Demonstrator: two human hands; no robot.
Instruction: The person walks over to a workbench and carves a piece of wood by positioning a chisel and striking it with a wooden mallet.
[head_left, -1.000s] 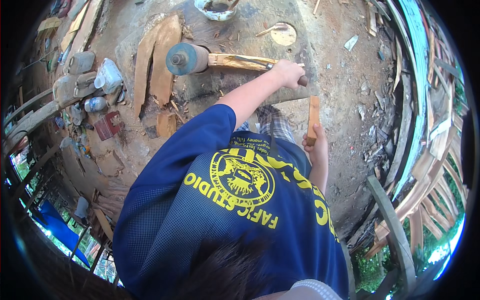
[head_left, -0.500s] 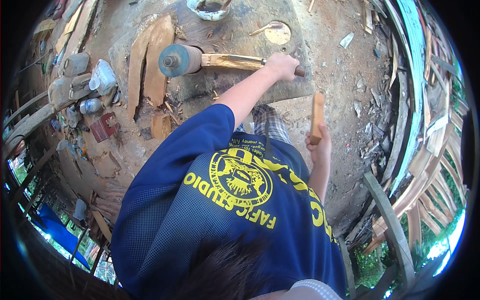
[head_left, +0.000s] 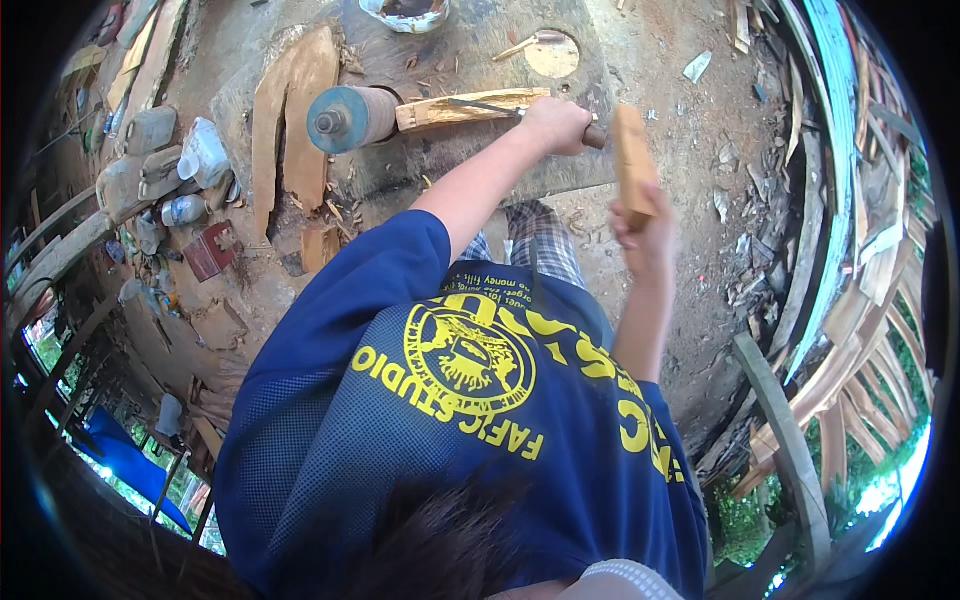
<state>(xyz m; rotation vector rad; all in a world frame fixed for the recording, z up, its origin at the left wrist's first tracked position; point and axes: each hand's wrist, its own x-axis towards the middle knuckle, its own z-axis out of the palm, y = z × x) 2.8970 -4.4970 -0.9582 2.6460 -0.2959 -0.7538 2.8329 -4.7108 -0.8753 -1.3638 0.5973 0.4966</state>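
My left hand (head_left: 558,125) is closed around a chisel (head_left: 485,106), whose dark narrow shaft lies across a pale piece of wood (head_left: 425,114). The chisel's brown handle end sticks out on the right of my fist. The wood's left end meets a thick cylinder (head_left: 340,120) with a blue round face and a central knob. To the right, my right hand (head_left: 645,225) grips a wooden mallet (head_left: 632,155), a plain block-like club, by its near end. It stands raised beside the chisel handle, apart from it. Motion blurs my right fingers slightly.
A worn board (head_left: 470,60) lies under the work. On it are a white bowl (head_left: 405,22) of dark stuff and a brush-like tool (head_left: 535,42) by a pale disc. Split planks (head_left: 310,120) and plastic jugs (head_left: 205,150) lie left; stacked wood strips (head_left: 830,370) stand right.
My right hand has lifted the mallet away from me, toward the chisel handle's level. The chisel has shifted, and its shaft now shows across the wood.
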